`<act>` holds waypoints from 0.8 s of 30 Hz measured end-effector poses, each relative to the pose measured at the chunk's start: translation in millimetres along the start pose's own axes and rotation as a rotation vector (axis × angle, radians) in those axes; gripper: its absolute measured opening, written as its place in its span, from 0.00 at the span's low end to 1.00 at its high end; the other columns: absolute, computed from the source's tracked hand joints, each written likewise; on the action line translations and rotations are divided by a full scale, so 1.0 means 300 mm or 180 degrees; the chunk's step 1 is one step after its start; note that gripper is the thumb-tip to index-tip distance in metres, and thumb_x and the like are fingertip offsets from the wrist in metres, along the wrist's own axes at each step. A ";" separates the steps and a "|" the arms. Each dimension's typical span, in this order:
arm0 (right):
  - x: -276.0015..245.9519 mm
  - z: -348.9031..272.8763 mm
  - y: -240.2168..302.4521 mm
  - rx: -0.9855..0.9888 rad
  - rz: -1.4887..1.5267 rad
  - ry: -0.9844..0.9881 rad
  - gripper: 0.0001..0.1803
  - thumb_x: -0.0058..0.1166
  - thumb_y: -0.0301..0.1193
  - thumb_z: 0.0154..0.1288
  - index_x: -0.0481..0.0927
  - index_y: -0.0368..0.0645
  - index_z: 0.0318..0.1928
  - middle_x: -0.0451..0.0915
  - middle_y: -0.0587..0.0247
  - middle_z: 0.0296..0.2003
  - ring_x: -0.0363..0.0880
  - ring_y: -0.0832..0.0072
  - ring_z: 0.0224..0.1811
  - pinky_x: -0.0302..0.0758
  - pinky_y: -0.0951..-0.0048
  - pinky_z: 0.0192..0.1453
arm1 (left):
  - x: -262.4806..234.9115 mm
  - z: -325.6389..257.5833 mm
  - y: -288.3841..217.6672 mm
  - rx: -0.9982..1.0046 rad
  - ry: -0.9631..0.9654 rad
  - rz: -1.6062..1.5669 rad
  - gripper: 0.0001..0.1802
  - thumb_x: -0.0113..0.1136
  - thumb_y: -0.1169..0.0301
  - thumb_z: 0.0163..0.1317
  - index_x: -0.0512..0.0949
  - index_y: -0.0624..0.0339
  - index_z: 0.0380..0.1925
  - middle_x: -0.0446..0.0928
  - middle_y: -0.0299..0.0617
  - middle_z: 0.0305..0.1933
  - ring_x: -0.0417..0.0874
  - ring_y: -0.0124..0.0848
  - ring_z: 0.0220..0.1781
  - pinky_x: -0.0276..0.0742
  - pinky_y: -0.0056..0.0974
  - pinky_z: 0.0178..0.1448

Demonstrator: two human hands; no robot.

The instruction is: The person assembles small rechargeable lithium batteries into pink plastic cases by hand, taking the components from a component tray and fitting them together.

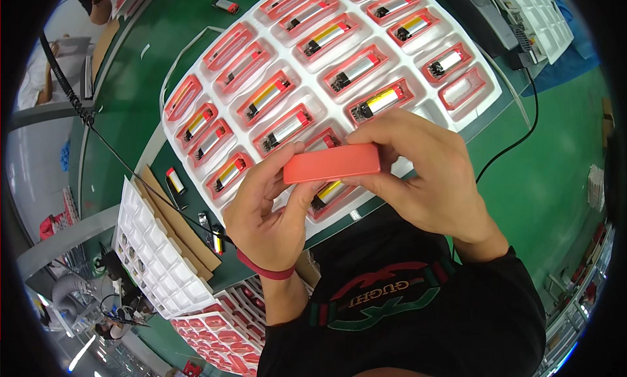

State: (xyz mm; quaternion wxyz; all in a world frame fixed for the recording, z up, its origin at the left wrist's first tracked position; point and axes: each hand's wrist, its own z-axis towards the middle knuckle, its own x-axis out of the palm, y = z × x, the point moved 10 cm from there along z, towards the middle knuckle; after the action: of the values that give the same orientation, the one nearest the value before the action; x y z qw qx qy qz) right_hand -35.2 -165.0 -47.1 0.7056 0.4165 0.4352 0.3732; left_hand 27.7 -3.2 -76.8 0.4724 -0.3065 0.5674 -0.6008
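Left hand (264,210) and right hand (424,171): both pinching red plastic case (333,165) at its ends | case: above white moulded tray (491,95) | done, apparently: many tray cases contain battery cells (380,103) | left, apparently: rightmost tray case (462,89), no cell visible

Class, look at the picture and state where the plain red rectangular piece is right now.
In the head view, the red piece is near the centre, held between the left hand and right hand, over the white tray's near side.

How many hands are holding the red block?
2: the left hand grips the left end of the red block, and the right hand its right end.
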 end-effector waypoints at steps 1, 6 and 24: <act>0.001 -0.002 0.026 -0.0174 -0.0335 0.0098 0.14 0.63 0.21 0.49 0.78 0.36 0.40 0.77 0.61 0.27 0.78 0.70 0.25 0.76 0.73 0.28 | -0.007 -0.005 -0.026 0.0233 -0.0134 0.0320 0.20 0.69 0.83 0.50 0.77 0.74 0.45 0.81 0.56 0.43 0.85 0.39 0.41 0.83 0.36 0.45; -0.004 -0.041 0.103 -0.1047 -0.0941 -0.0118 0.21 0.63 0.14 0.39 0.79 0.33 0.40 0.80 0.54 0.34 0.82 0.66 0.29 0.78 0.74 0.32 | -0.005 -0.037 -0.130 0.1473 -0.0375 0.0833 0.21 0.71 0.80 0.49 0.77 0.73 0.43 0.81 0.56 0.40 0.86 0.41 0.40 0.84 0.36 0.45; 0.013 -0.108 0.178 -0.1829 -0.0855 -0.0331 0.15 0.57 0.21 0.46 0.77 0.28 0.38 0.78 0.50 0.31 0.79 0.68 0.24 0.75 0.73 0.20 | 0.037 -0.021 -0.174 0.2048 0.0491 0.1584 0.15 0.66 0.71 0.48 0.77 0.67 0.35 0.81 0.49 0.32 0.83 0.43 0.31 0.79 0.38 0.36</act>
State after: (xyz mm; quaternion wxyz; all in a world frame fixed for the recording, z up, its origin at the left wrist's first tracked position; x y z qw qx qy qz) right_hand -72.7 -132.9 -8.5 0.8585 0.1575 0.3265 0.3626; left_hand 6.3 -15.6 -29.1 0.6310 0.0493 0.4411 -0.6363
